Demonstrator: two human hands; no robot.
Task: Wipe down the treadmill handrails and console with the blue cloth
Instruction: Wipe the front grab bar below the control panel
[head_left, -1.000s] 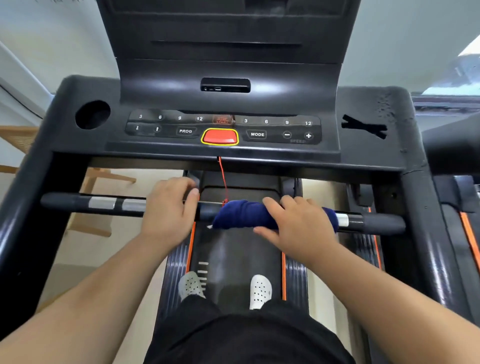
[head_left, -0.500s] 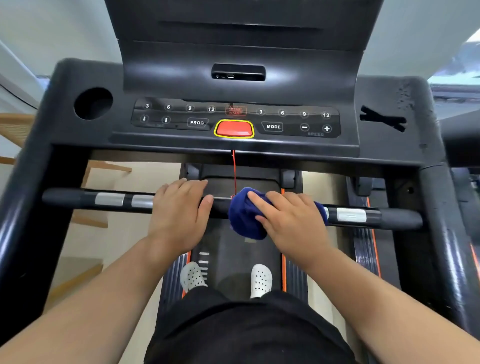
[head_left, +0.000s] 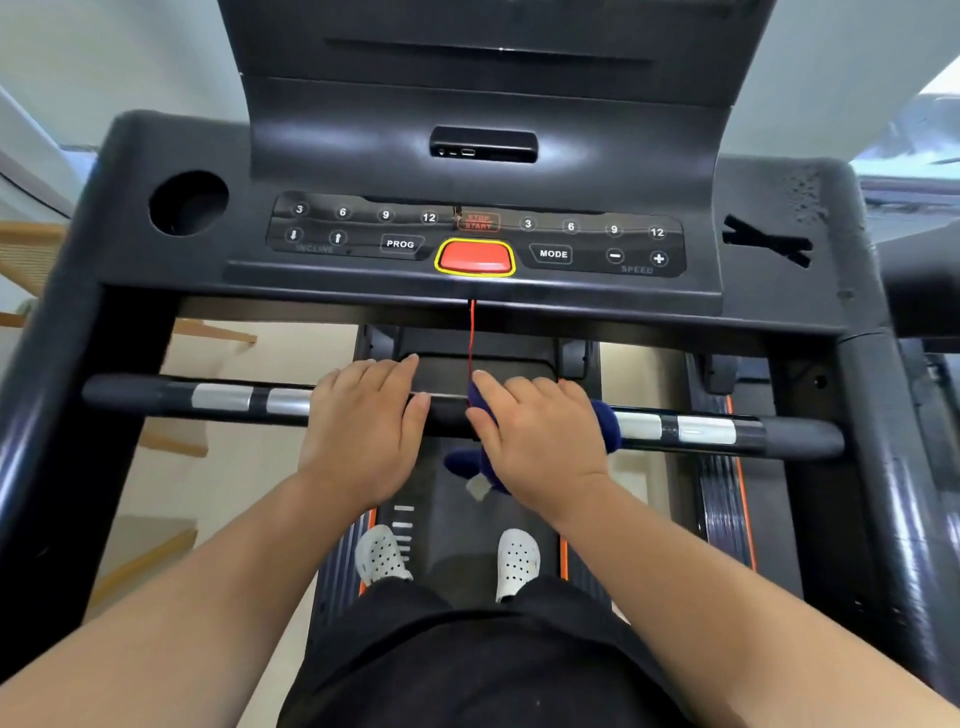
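Right hand (head_left: 540, 441) gripping blue cloth (head_left: 607, 428) round handrail (head_left: 789, 439), slid nearer left hand (head_left: 363, 431), which still grips handrail

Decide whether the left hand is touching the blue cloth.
Apart. The head view shows bare handrail between the left hand and the blue cloth, which sits under the right hand.
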